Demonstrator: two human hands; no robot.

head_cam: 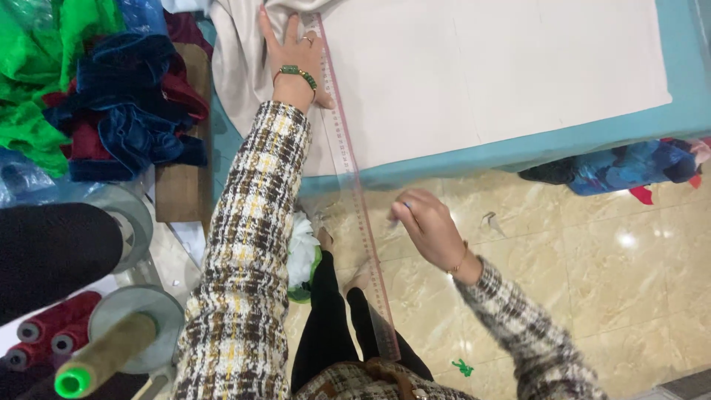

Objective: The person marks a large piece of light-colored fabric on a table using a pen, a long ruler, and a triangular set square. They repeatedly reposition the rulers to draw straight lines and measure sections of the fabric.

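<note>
My left hand (292, 55) lies flat on the pale beige fabric (503, 67) that covers the teal table (689, 111), pressing down the top of a long clear ruler (348, 170). A green bead bracelet sits on that wrist. The ruler runs from the fabric down past the table edge toward my waist. My right hand (426, 230) hovers below the table edge beside the ruler, its fingers pinched on a small blue marking piece (406, 205). Both sleeves are checked tweed.
A pile of green, navy and maroon cloth (111, 96) lies at the left on a wooden stand (181, 192). Thread cones and red spools (111, 348) stand at lower left. Blue patterned cloth (629, 167) hangs under the table's right side. Scraps lie on the marble floor (592, 281).
</note>
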